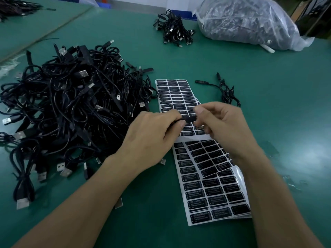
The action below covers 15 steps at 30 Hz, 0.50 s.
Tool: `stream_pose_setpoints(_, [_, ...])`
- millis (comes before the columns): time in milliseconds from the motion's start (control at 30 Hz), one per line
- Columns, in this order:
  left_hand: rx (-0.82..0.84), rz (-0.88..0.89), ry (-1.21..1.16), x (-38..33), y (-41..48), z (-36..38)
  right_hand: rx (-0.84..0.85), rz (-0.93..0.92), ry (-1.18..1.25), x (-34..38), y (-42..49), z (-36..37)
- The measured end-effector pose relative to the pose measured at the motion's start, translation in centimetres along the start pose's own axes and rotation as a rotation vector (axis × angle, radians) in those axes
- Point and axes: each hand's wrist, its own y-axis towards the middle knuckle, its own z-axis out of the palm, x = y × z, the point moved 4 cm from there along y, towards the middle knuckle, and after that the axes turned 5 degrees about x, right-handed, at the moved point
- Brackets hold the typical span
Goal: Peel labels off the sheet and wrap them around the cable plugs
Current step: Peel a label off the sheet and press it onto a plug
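left grip and right grip both pinch one black plug over the label sheets; clear bag holds cables.

Only thing I can actually read here is "LED CONTROLLER", white print on the black labels of the near sheet, same heading on every sticker down the left column. There are a few smaller lines under it on each one, way too tiny to make out. Labels on the far sheet look like the same layout but it's all blur. Anything on the plug pinched between left hand and right hand is unreadable too.
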Motion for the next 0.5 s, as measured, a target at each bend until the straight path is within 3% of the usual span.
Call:
stream_pose_setpoints(100, [0.029,-0.075,-0.101,0.0,-0.3,0.4,-0.221,0.088,-0.302,-0.5,-0.4,-1.7])
stream_pose_setpoints(233, [0.018,-0.108,-0.118,-0.4,-0.2,0.6,-0.07,0.277,-0.56,-1.0,-0.9,-0.7])
stream_pose_setpoints(500, [0.031,-0.194,-0.188,-0.5,-0.2,0.8,-0.066,0.345,-0.492,-1.1,-0.9,-0.3])
